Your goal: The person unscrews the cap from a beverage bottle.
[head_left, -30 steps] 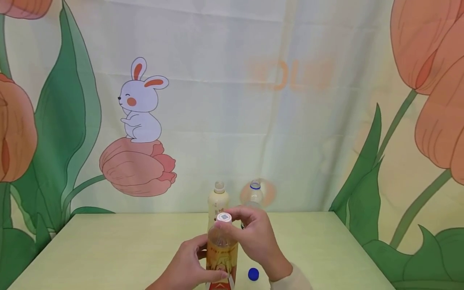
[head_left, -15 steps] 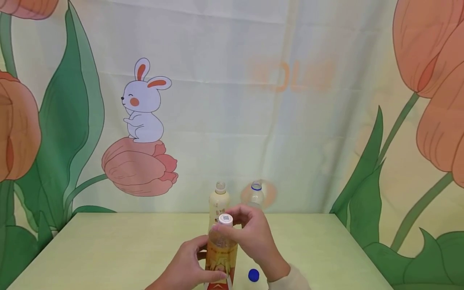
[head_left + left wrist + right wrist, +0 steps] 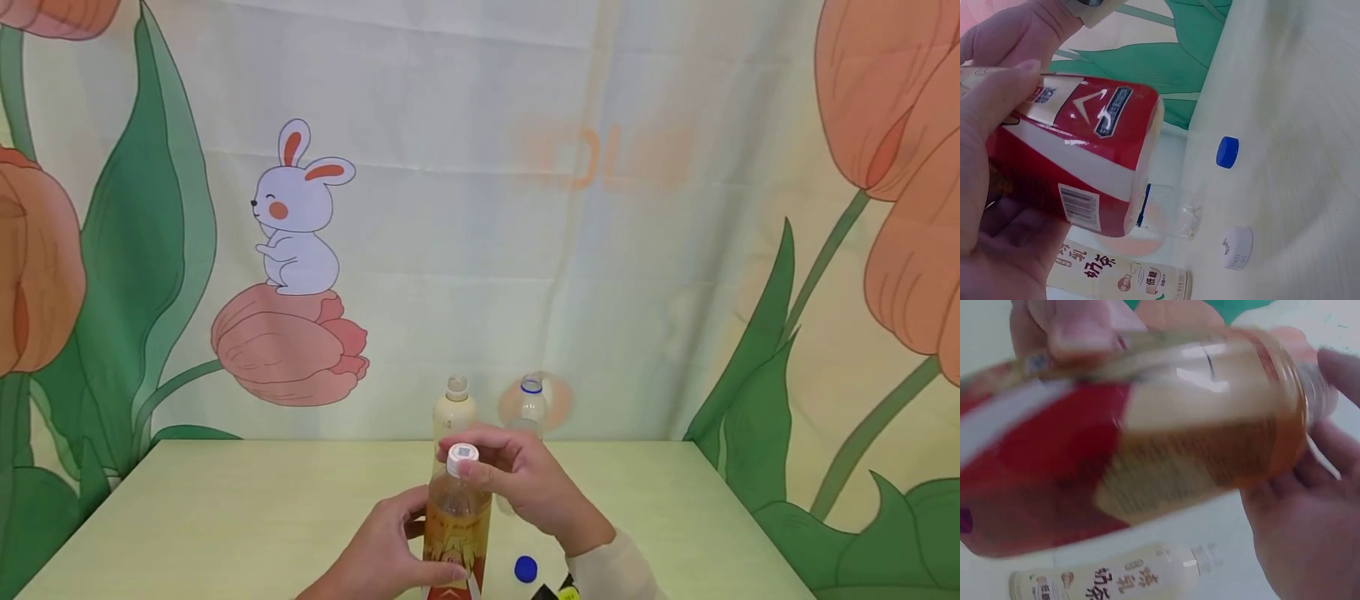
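Note:
My left hand (image 3: pixel 390 542) grips the body of a drink bottle (image 3: pixel 459 525), thumb across the front and fingers behind. The bottle is amber above, with a red and white label low down, and in the left wrist view its base is lifted off the table. At the top, the thumb and fingers of my right hand (image 3: pixel 528 487) pinch the white cap (image 3: pixel 462 454), which sits on the neck. In the right wrist view the bottle (image 3: pixel 1204 419) lies across the picture, with my right hand (image 3: pixel 1310 506) around its neck.
Behind it stand a capless cream milk tea bottle (image 3: pixel 453 412) and a capless clear bottle (image 3: pixel 532 406) with a blue neck ring. A blue cap (image 3: pixel 526 569) and a loose white cap (image 3: pixel 1236 247) lie on the pale table (image 3: pixel 300 508). A printed curtain (image 3: pixel 465 208) hangs behind.
My right hand has turned at the cap, its thumb shifting right and its wrist swinging outward. Something black and yellow now shows beside the sleeve. My left hand keeps its grip.

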{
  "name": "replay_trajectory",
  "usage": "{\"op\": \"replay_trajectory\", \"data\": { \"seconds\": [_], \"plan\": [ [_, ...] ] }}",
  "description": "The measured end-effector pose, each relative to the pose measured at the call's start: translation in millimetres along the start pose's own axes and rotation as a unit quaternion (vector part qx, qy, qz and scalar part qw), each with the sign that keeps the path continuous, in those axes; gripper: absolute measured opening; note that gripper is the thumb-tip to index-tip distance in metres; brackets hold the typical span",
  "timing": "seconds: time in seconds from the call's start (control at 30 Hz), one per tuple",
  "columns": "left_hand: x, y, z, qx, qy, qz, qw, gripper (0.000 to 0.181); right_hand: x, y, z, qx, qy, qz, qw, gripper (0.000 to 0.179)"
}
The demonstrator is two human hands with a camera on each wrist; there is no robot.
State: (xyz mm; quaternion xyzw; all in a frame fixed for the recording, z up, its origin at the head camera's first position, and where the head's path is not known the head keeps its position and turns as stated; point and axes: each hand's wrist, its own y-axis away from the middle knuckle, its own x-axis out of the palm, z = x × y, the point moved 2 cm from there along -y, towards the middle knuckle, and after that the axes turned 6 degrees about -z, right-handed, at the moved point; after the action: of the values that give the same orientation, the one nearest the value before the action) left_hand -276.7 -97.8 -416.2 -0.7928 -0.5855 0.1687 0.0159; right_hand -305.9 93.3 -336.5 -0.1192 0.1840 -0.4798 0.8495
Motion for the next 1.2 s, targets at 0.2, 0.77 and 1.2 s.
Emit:
{"op": "replay_trajectory", "data": {
  "seconds": [0.2, 0.77, 1.2],
  "plan": [
    [2.2, -2.8, 1.6, -0.006, -0.030, -0.042, 0.9987, 0.066, 12.3, 0.7, 1.6, 0.007, 0.049, -0.178, 0.9827, 0.027],
    [1.1, -4.8, 5.1, 0.037, -0.045, -0.044, 0.9973, 0.063, 3.1, -0.1, 0.3, -0.046, 0.029, -0.083, 0.9951, 0.026],
    [0.1, -5.7, 3.5, 0.023, -0.039, -0.037, 0.9983, 0.064, 1.8, -1.9, 6.2, -0.078, 0.041, -0.050, 0.9948, 0.021]
  ]
}}
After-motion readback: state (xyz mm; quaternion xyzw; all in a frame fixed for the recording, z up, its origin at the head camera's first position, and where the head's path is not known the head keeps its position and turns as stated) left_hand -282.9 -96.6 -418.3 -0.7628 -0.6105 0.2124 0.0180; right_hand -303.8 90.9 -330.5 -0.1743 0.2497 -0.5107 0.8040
